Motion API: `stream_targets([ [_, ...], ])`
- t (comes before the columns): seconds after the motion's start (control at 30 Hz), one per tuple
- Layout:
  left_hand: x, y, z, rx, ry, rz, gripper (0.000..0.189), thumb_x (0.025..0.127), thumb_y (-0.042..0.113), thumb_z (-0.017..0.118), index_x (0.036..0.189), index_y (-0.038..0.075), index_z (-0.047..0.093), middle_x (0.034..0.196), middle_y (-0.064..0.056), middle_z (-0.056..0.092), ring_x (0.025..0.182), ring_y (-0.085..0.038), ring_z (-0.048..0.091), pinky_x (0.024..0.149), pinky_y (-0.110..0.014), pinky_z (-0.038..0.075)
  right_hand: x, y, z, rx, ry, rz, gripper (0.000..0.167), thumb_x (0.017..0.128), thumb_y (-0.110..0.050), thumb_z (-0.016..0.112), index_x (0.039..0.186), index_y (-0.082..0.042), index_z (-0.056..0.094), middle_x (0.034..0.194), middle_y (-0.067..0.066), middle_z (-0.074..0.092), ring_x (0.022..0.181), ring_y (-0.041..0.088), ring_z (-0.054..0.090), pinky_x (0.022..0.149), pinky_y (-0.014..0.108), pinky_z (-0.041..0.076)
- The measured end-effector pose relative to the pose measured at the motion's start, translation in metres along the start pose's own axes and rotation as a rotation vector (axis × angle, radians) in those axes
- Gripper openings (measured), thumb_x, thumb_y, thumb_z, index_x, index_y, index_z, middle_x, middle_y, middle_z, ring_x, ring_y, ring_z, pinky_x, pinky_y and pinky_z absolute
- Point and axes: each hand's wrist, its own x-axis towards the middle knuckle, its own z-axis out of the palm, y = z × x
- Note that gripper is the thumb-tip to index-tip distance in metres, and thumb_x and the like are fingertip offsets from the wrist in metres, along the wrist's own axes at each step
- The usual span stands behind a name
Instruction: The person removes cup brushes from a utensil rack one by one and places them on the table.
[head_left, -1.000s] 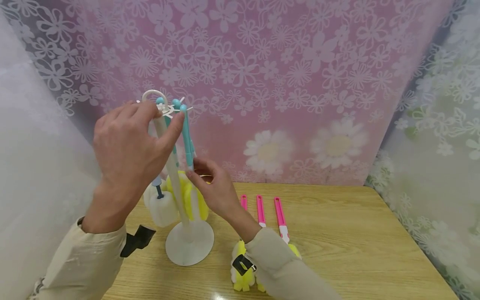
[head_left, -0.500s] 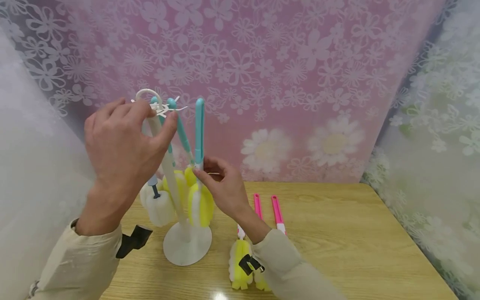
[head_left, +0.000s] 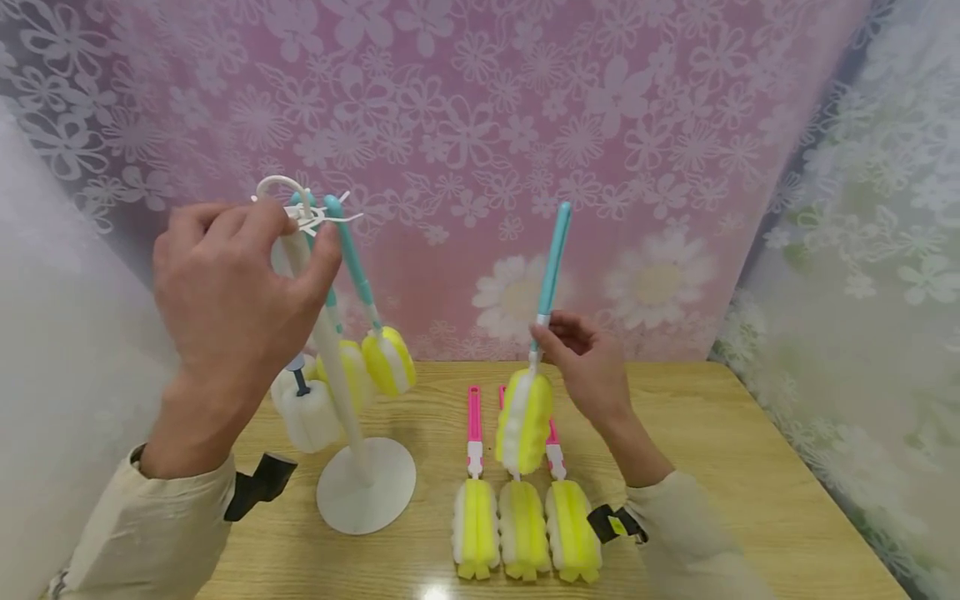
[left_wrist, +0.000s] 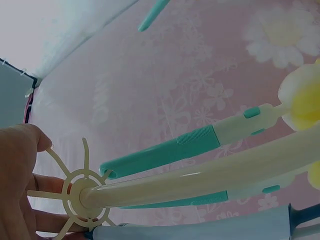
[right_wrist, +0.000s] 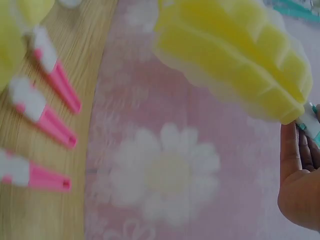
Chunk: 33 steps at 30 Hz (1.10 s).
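Note:
My left hand [head_left: 232,292] grips the top of a white rack stand [head_left: 333,358]; in the left wrist view its fingers lie around the hooked ring [left_wrist: 67,195]. Two teal-handled sponge brushes [head_left: 351,258] and a brush with a white sponge head [head_left: 311,421] hang from the stand. To the right, clear of the stand, my right hand [head_left: 596,371] pinches another teal-handled sponge brush [head_left: 555,258] at its white neck, handle up. Its yellow and white head [right_wrist: 235,55] fills the top of the right wrist view.
Three pink-handled sponge brushes [head_left: 477,525] lie side by side on the wooden table [head_left: 720,483], partly behind the held brush. The stand's round white base [head_left: 367,500] rests left of them. A pink floral curtain [head_left: 465,108] hangs behind the table.
The right hand has taken one teal-handled sponge brush off the stand's hook and carried it right, over the pink-handled brushes. The left hand keeps its grip on the stand's top.

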Motion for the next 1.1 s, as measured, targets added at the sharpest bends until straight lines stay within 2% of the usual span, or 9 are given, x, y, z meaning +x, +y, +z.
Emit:
stream_targets([
  [0.2, -0.001, -0.002, -0.001, -0.003, 0.012, 0.039, 0.041, 0.088, 0.039, 0.051, 0.078, 0.000, 0.061, 0.079, -0.018, 0.067, 0.090, -0.041, 0.052, 0.076, -0.058, 0.037, -0.004, 0.017, -0.054, -0.083, 0.040, 0.082, 0.041, 0.088, -0.025, 0.068, 0.116, 0.004, 0.060, 0.096, 0.002, 0.067, 0.086, 0.013, 0.065, 0.075, 0.032, 0.054],
  [0.3, -0.001, -0.001, 0.000, -0.022, 0.009, 0.026, 0.039, 0.087, 0.038, 0.052, 0.077, 0.001, 0.059, 0.078, -0.018, 0.066, 0.091, -0.040, 0.053, 0.076, -0.058, 0.036, -0.010, 0.028, -0.075, -0.117, 0.044, 0.122, 0.042, 0.089, -0.026, 0.068, 0.116, 0.005, 0.060, 0.095, -0.002, 0.067, 0.084, 0.011, 0.065, 0.075, 0.031, 0.054],
  [0.43, -0.001, -0.001, 0.000, -0.025, -0.002, 0.006, 0.038, 0.086, 0.037, 0.052, 0.077, 0.001, 0.058, 0.079, -0.018, 0.066, 0.093, -0.040, 0.053, 0.078, -0.059, 0.036, -0.017, 0.042, -0.093, -0.173, 0.032, 0.161, 0.043, 0.090, -0.027, 0.065, 0.115, 0.008, 0.059, 0.095, 0.001, 0.067, 0.082, 0.011, 0.066, 0.074, 0.029, 0.054],
  [0.6, 0.000, -0.001, -0.001, -0.019, -0.022, 0.003, 0.037, 0.086, 0.036, 0.051, 0.076, 0.001, 0.057, 0.080, -0.018, 0.066, 0.094, -0.040, 0.053, 0.076, -0.059, 0.037, -0.027, 0.056, -0.107, -0.233, 0.000, 0.252, 0.050, 0.091, -0.032, 0.063, 0.120, 0.008, 0.057, 0.101, 0.009, 0.066, 0.083, 0.009, 0.067, 0.075, 0.030, 0.055],
  [0.8, -0.001, -0.001, -0.001, -0.015, -0.017, 0.006, 0.034, 0.085, 0.034, 0.050, 0.075, 0.001, 0.056, 0.076, -0.018, 0.064, 0.093, -0.040, 0.054, 0.073, -0.059, 0.036, -0.034, 0.074, -0.118, -0.262, -0.096, 0.357, 0.053, 0.092, -0.033, 0.062, 0.125, 0.008, 0.055, 0.107, 0.014, 0.065, 0.087, 0.011, 0.066, 0.076, 0.033, 0.055],
  [1.1, -0.001, -0.002, -0.002, -0.001, -0.043, 0.023, 0.035, 0.087, 0.034, 0.047, 0.075, 0.002, 0.055, 0.077, -0.018, 0.063, 0.088, -0.042, 0.052, 0.070, -0.058, 0.037, -0.053, 0.105, -0.116, -0.389, -0.161, 0.482, 0.056, 0.089, -0.039, 0.065, 0.119, 0.008, 0.057, 0.097, 0.011, 0.066, 0.082, 0.022, 0.068, 0.072, 0.032, 0.056],
])
